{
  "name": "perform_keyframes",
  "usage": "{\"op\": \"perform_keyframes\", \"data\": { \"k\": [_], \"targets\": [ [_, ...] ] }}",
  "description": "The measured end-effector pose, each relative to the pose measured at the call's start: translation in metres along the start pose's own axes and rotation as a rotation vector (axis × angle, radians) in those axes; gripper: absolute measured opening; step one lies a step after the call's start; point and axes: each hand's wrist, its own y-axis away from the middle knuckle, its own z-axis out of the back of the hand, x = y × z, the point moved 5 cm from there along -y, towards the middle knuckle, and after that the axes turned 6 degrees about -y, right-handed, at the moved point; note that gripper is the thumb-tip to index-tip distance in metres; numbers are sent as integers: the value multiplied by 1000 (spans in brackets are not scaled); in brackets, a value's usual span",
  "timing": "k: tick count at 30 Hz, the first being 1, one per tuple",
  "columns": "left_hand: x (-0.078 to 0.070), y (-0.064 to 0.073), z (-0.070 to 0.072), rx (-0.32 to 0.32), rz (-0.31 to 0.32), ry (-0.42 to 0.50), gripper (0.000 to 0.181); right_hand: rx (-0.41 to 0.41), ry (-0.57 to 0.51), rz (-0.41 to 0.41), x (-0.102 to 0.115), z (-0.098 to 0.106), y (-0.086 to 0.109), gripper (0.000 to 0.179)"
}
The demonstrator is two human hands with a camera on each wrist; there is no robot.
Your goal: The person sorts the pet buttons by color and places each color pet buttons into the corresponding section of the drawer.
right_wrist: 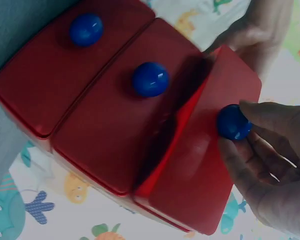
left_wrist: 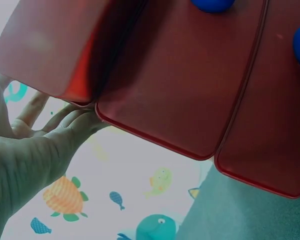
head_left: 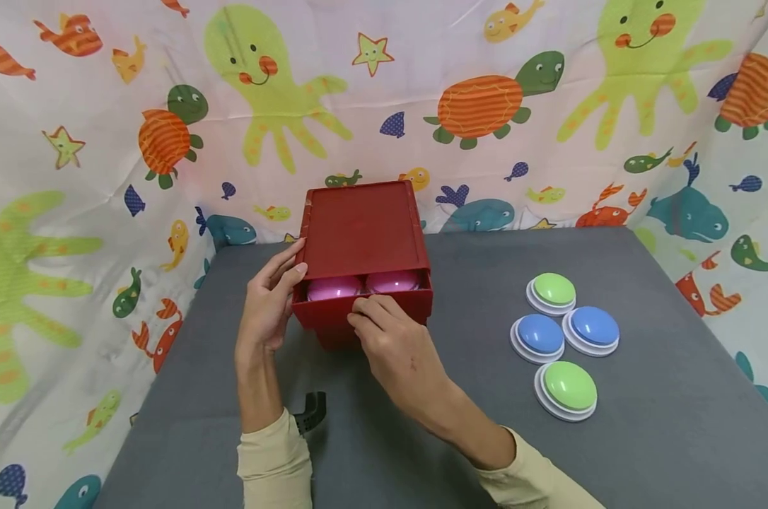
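Note:
A red cabinet [head_left: 361, 226] with three stacked drawers stands at the back of the table. Its top drawer [right_wrist: 205, 160] is pulled partly out, and two pink domed things, a left one [head_left: 333, 288] and a right one [head_left: 393, 281], show inside. My right hand [head_left: 399, 353] pinches the blue knob [right_wrist: 234, 122] of that drawer between thumb and fingers. Against the cabinet's left side rests my left hand [head_left: 263, 307], fingers extended near the top edge. In the right wrist view, the middle drawer [right_wrist: 110, 130] and bottom drawer [right_wrist: 45, 90] look closed, each with a blue knob.
Several domed lights with white bases stand on the grey table [head_left: 473, 438] to the right: a far green light [head_left: 554, 289], two blue ones and a near green light [head_left: 570, 386]. A patterned curtain [head_left: 384, 155] hangs behind the table. A black curved piece [head_left: 312, 412] sticks out by the left sleeve.

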Motion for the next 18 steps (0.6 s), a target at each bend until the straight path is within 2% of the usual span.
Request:
{"op": "perform_keyframes", "data": {
  "k": [8,15,18],
  "targets": [
    [1,1,0,9,18,23,48,-27,-13,-29,-18,-13,-15,26],
    [0,0,1,15,13,19,48,-51,-58,-52,-26,-16,-16,32],
    [-1,0,1,19,12,19,48,-36,-59,-42,-27,-18,-16,34]
  ]
}}
